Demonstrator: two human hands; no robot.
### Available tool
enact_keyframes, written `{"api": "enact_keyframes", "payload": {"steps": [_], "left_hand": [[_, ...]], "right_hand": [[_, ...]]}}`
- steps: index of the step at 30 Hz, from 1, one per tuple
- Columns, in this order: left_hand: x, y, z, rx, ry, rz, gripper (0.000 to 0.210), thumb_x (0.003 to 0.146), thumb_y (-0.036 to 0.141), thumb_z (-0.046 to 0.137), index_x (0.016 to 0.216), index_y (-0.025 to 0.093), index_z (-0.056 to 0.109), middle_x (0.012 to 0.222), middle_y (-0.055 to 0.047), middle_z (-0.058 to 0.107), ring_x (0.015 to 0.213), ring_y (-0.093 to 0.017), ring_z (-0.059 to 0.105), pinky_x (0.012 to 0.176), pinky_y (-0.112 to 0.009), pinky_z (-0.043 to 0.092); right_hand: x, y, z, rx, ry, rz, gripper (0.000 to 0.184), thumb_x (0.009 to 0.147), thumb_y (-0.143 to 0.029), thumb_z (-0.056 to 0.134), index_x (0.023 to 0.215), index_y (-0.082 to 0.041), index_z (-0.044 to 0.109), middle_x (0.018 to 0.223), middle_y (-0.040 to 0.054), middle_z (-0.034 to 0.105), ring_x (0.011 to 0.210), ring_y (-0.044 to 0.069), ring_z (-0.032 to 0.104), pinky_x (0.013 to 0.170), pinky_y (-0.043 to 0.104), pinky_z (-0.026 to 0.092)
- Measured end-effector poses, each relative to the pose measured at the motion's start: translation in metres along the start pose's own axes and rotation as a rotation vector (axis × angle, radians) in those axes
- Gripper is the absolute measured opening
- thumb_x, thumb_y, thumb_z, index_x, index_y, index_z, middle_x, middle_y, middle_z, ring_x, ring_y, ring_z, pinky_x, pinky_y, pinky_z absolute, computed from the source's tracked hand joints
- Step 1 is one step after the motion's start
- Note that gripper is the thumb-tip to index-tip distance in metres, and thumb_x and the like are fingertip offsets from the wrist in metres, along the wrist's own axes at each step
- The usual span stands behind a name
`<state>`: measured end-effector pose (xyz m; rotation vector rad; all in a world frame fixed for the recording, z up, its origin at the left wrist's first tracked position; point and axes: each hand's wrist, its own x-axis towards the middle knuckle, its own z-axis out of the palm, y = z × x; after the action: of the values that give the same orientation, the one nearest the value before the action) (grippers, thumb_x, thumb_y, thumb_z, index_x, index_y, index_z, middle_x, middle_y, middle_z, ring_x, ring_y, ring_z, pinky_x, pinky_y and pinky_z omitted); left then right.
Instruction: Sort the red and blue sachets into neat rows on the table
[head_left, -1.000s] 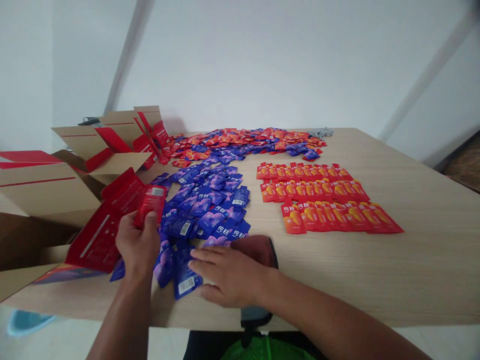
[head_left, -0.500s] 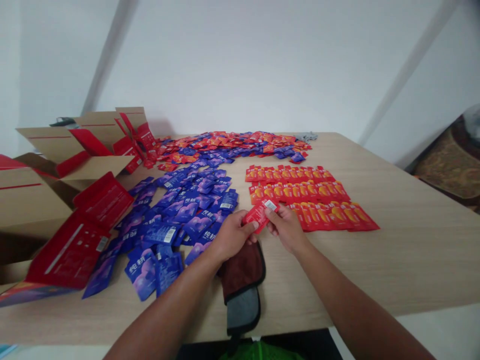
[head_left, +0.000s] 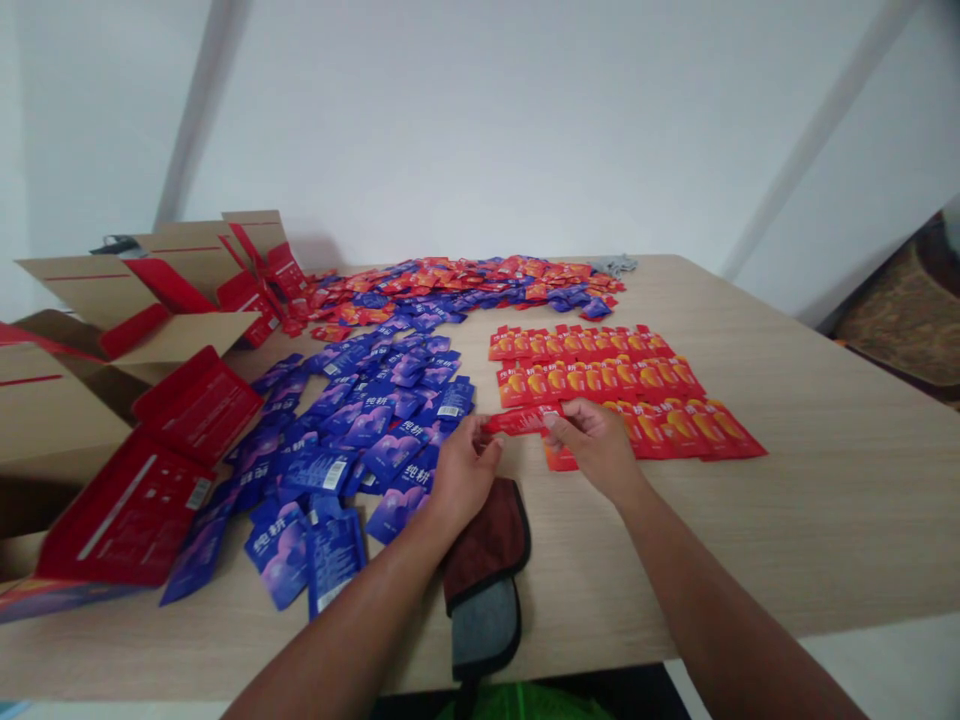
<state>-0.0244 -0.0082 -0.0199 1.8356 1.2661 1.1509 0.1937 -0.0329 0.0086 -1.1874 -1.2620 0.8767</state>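
Wooden desk [head_left: 810, 500] filled most of the view, white wall behind its far edge. Open cardboard boxes [head_left: 112, 330] sat along the left edge, flaps up, red linings showing. Flat red cartons [head_left: 142, 480] lay at the near-left corner, partly overhanging the boxes. Big mixed pile of red and blue sachets [head_left: 465, 285] ran along the far edge, with a small grey item just past its right end, too small to identify. Loose blue sachets [head_left: 360, 420] spread from the desk's middle towards the near-left corner, overlapping, some face down. Three neat rows of red sachets [head_left: 600, 385] lay right of centre, overlapping like shingles, the nearest row reaching furthest right. Dark red and grey cloth pouch [head_left: 484, 570] hung over the near edge, between the two forearms.

Left hand [head_left: 461, 470] and right hand [head_left: 596, 445] were both raised just above the desk, near the left end of the nearest red row. Between them was one red sachet [head_left: 517, 423], held roughly level and edge-on to the camera. Left fingertips pinched its left end; right thumb and fingers pinched its right end, the other fingers curled. The sachet was just above and beside the left end of the nearest row; could not tell whether it touched it.
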Motion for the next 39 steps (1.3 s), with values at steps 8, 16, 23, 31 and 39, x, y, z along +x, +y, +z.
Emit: {"api": "enact_keyframes", "payload": {"steps": [8, 16, 23, 31, 39], "left_hand": [[-0.015, 0.007, 0.002, 0.208, 0.052, 0.244, 0.055, 0.093, 0.019, 0.064, 0.146, 0.021, 0.050, 0.142, -0.015, 0.059, 0.125, -0.028, 0.061, 0.104, -0.046, 0.053], [-0.012, 0.022, -0.002, 0.335, -0.299, 0.362, 0.038, 0.090, 0.015, 0.063, 0.127, 0.022, 0.069, 0.119, -0.010, 0.073, 0.115, -0.028, 0.064, 0.104, -0.045, 0.047], [-0.011, 0.020, 0.000, 0.416, -0.342, 0.335, 0.021, 0.088, 0.022, 0.068, 0.106, 0.025, 0.077, 0.106, -0.009, 0.073, 0.107, -0.028, 0.064, 0.098, -0.042, 0.048], [-0.011, 0.019, 0.002, 0.425, -0.346, 0.345, 0.016, 0.088, 0.026, 0.072, 0.102, 0.024, 0.078, 0.112, -0.009, 0.075, 0.109, -0.029, 0.064, 0.100, -0.044, 0.047], [-0.011, 0.018, 0.004, 0.432, -0.313, 0.326, 0.017, 0.086, 0.012, 0.062, 0.074, 0.020, 0.070, 0.084, -0.008, 0.069, 0.088, -0.023, 0.064, 0.090, -0.039, 0.050]], "right_hand": [[-0.026, 0.004, -0.003, -0.738, 0.036, -0.519, 0.021, 0.103, -0.023, 0.056, 0.107, -0.022, 0.076, 0.118, 0.0122, 0.074, 0.112, 0.027, 0.071, 0.099, 0.044, 0.059], [-0.033, 0.010, 0.014, -1.201, -0.203, -0.375, 0.023, 0.092, -0.010, 0.059, 0.108, -0.019, 0.073, 0.118, 0.0139, 0.067, 0.107, 0.031, 0.062, 0.098, 0.045, 0.053], [-0.040, 0.004, 0.018, -1.234, -0.246, -0.297, 0.024, 0.085, -0.017, 0.064, 0.108, -0.019, 0.072, 0.114, 0.0136, 0.068, 0.110, 0.032, 0.061, 0.102, 0.044, 0.049], [-0.014, -0.005, 0.022, -1.183, -0.269, -0.417, 0.026, 0.099, -0.017, 0.053, 0.113, -0.018, 0.075, 0.120, 0.0129, 0.074, 0.115, 0.029, 0.064, 0.109, 0.043, 0.047], [-0.001, 0.037, 0.027, -1.259, -0.390, -0.424, 0.051, 0.111, -0.031, 0.039, 0.156, -0.011, 0.054, 0.168, 0.0172, 0.044, 0.158, 0.035, 0.036, 0.128, 0.057, 0.027]]}}
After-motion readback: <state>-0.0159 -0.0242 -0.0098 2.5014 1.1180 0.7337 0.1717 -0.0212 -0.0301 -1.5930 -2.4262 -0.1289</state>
